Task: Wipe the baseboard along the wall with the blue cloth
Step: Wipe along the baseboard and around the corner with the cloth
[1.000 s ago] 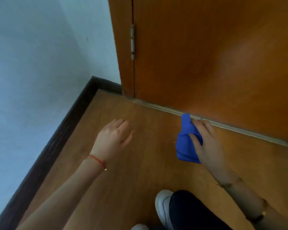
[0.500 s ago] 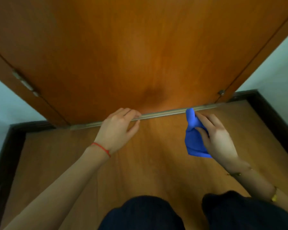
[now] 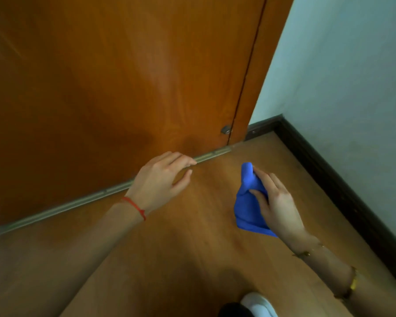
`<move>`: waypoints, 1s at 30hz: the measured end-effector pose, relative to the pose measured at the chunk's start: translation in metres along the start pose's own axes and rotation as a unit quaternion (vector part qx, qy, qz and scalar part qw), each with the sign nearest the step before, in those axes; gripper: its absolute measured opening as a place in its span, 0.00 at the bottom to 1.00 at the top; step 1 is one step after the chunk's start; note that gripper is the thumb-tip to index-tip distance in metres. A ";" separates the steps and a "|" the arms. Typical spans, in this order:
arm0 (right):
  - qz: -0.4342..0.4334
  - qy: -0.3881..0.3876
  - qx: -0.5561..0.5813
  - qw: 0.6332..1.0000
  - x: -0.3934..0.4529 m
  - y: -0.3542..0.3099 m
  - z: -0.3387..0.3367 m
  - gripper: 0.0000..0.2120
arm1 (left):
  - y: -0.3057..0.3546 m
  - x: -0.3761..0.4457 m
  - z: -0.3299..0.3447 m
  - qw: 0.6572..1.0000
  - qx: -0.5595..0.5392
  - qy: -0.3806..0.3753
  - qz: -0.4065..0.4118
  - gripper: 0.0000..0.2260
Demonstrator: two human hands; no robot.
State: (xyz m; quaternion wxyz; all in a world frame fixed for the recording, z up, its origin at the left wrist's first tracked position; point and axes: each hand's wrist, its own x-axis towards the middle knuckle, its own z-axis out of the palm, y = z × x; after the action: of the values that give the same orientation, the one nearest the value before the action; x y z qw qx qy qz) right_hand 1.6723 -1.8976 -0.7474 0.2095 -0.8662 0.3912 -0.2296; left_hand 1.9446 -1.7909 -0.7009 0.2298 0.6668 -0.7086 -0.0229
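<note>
Cloth (image 3: 247, 204) bunched lengthwise toward door, right hand (image 3: 277, 204) gripping; left hand (image 3: 160, 181) relaxed.

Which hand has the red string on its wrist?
The left hand, the empty one reaching toward the bottom of the orange wooden door. Its wrist wears the thin red string. The right hand holds the crumpled blue cloth and wears gold-coloured bracelets instead.
</note>
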 end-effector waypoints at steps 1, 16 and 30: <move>0.015 0.006 0.016 1.000 0.003 0.010 -0.007 0.19 | 0.006 0.013 0.005 1.000 0.001 -0.003 0.004 0.13; 0.092 0.086 0.034 0.991 0.020 0.098 -0.055 0.15 | 0.056 0.122 0.041 0.995 0.002 -0.083 0.060 0.17; 0.236 0.158 -0.076 0.956 -0.064 0.143 -0.053 0.17 | 0.095 0.178 0.197 0.959 -0.132 -0.151 0.202 0.12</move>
State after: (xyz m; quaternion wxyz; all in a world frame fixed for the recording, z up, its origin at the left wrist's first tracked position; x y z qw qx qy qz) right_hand 1.5217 -1.9441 -0.7968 0.1267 -0.7155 0.6289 -0.2766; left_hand 1.7850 -2.0041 -0.7922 0.2061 0.4624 -0.8456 -0.1694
